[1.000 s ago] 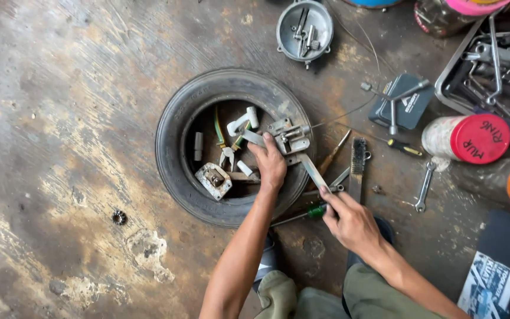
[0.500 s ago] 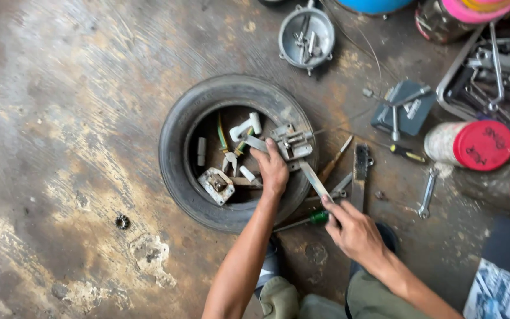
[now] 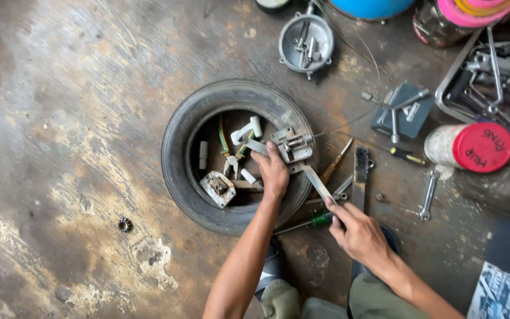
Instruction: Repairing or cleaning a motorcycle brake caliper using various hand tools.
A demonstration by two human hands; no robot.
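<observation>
While I look down, a small tire [image 3: 184, 171] lies flat on the floor [image 3: 60, 118] with metal parts [image 3: 219, 188] inside. My left hand [image 3: 274, 172] presses open on those parts. My right hand [image 3: 358, 233] grips a flat metal bar [image 3: 316, 183] near a green screwdriver [image 3: 317, 220].

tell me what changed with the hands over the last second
Very little. The left hand stays inside the tyre, fingers on the metal parts. The right hand keeps its hold on the flat metal strip by the green-handled screwdriver. Only the camera view shifted slightly; tools on the floor lie as before.
</observation>
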